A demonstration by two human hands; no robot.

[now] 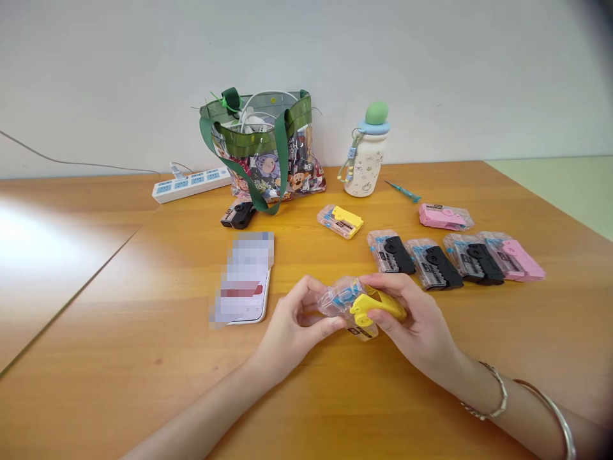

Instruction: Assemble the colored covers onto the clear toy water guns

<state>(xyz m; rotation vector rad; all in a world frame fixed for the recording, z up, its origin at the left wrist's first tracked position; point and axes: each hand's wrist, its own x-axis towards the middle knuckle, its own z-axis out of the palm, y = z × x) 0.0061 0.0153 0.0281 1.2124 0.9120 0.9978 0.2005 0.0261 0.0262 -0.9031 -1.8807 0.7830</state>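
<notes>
Both hands meet over the wooden table (143, 358) near its front middle. My right hand (416, 326) is closed around a small yellow toy (371, 308) in a clear plastic wrapper. My left hand (294, 322) pinches the wrapper's left end (332, 300) with fingers curled. A phone (244, 281) lies flat just left of my left hand. Bracelets ring my right wrist.
More wrapped items lie beyond: a yellow one (341, 221), three black ones (433, 262), two pink ones (522, 259), a black one (238, 214). At the back stand a printed tote bag (268, 153), a bottle (366, 156), a power strip (189, 183) and a green pen (403, 190).
</notes>
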